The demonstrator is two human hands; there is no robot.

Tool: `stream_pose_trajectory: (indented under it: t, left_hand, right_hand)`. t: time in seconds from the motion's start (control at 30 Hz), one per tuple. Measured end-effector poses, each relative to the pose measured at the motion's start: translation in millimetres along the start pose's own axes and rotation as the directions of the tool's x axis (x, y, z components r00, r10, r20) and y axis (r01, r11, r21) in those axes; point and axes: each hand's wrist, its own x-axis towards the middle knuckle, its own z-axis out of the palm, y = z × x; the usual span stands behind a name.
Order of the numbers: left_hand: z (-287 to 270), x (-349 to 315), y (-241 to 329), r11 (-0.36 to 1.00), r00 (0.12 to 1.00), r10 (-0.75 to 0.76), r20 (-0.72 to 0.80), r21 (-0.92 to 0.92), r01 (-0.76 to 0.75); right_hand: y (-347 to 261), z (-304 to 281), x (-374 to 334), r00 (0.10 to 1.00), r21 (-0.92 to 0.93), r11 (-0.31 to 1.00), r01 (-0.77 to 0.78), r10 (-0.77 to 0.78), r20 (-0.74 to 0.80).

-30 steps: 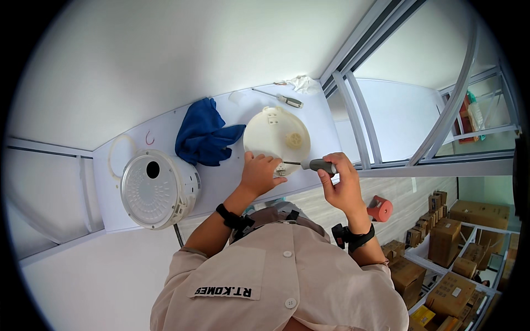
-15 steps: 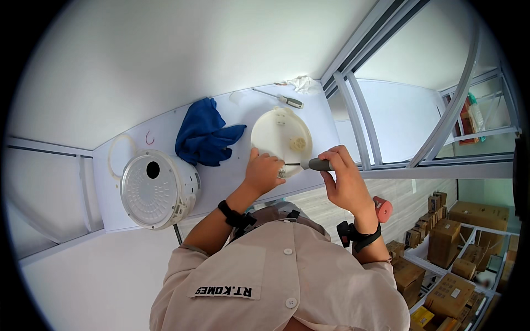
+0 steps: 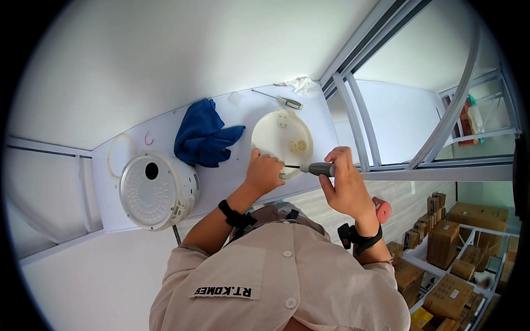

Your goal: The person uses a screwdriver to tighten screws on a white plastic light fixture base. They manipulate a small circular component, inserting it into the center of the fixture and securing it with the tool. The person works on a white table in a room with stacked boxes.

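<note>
A round cream-white plastic lid (image 3: 269,131) lies inner side up on the table, with a small round vent-like part on its right half. My left hand (image 3: 264,174) is closed on the lid's near left edge, fingers curled by the screwdriver tip. In my right hand (image 3: 349,187) is a screwdriver (image 3: 319,169) with a grey handle. Its shaft lies nearly level across the lid's near edge, pointing left at my left fingertips. What the tip touches is hidden by those fingers.
Left of the lid lies a crumpled blue cloth (image 3: 201,135). A white rice-cooker-like body (image 3: 152,193) rests on its side further left, beside a pale ring (image 3: 113,149). Another screwdriver (image 3: 290,102) and white crumpled tissue (image 3: 305,86) lie at the back. Metal framing (image 3: 361,121) borders the right.
My right fingers have shifted slightly on the screwdriver handle, and the handle has tipped a little lower. My left hand holds its place at the lid's edge.
</note>
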Motion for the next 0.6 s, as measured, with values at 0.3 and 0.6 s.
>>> stream_pose_trajectory:
  t: [0.3, 0.6]
  left_hand:
    - [0, 2, 9, 0.999, 0.996, -0.03, 0.084, 0.029, 0.027]
    - [-3, 3, 13, 0.998, 0.995, -0.037, 0.093, 0.047, 0.033]
  right_hand:
    - [-12, -8, 0, 0.946, -0.288, 0.922, -0.26, 0.303, 0.117]
    - [8, -3, -3, 0.938, -0.245, 0.935, -0.257, 0.302, 0.168]
